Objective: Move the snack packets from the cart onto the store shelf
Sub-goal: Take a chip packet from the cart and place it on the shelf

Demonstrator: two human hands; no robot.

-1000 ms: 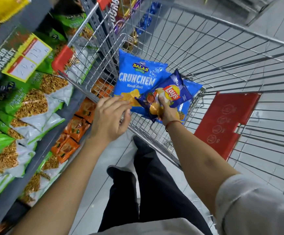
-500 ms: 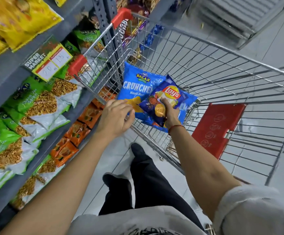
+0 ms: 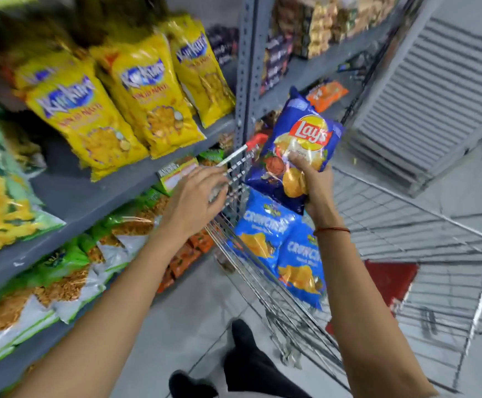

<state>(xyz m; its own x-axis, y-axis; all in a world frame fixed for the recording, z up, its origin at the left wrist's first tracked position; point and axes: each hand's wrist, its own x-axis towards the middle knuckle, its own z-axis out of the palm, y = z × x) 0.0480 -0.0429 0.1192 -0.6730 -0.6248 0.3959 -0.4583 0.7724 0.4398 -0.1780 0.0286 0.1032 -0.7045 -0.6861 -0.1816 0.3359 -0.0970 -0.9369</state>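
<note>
Grey metal store shelves fill the left half of the frame, running from lower left toward the upper middle, where a perforated upright post divides them from a further bay at the upper right. A wire shopping cart takes up the lower right, its near corner with a red cap just beside the shelf edge, so the cart rim stands between the person and the lower shelves. A ribbed grey shutter panel leans at the right edge. On the middle shelf, upper left, stand yellow Kurkure packets; below them lie green and white snack bags, with small orange packets lower down beside the cart. Inside the cart, against its left wall, two light blue Crunchem packets lean upright, overlapping. The dark blue Lay's packet is above the cart rim at centre frame, held up in front of the post. The right hand is closed around its lower edge, thumb on the front. The left hand is loosely open with fingers curved, holding nothing, near the cart corner.
</note>
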